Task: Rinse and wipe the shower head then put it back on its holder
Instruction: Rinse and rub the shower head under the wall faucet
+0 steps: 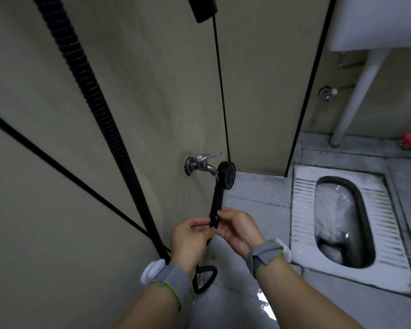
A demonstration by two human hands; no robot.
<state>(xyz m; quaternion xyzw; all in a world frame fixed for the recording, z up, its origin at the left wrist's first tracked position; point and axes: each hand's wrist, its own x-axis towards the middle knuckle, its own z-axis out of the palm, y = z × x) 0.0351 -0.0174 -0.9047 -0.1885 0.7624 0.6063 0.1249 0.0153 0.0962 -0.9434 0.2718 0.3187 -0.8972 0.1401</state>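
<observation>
**A:** Beige wall panels [152, 91] with black seams, grey wet floor tiles [254, 193], squat toilet pan [342, 222] at right. Log the object under test.

**B:** Black shower head [226, 175], handle pointing down toward the hands, spray face turned right and slightly toward the camera. Its disc sits just beside the spout of the chrome wall tap [203, 162], touching it or nearly so; I cannot tell which.

**A:** Reason for that position?

**B:** My judgement: the head is held up at the tap so water from the spout can run over it. No stream is visible, and the tap lever points right.

**A:** Hands?

**B:** Left hand [190, 238] has fingers curled in, pinching the lower end of the handle at the connector. Right hand [237, 230] pinches the same connector from the other side with thumb and fingertips. Both sit below the head, at the far end of the handle from the spray face.

**A:** Why two hands at the joint?

**B:** Probably steadying or turning the fitting where the black corrugated hose [90, 96] should meet it; the joint itself is hidden by fingers.

**A:** Holder?

**B:** A black fitting [203, 8] at the top edge may be the holder, well above the hands. No cloth in view.

**A:** Stage?

**B:** Early, rinse phase by my reading; wiping and rehanging not yet done.
</observation>
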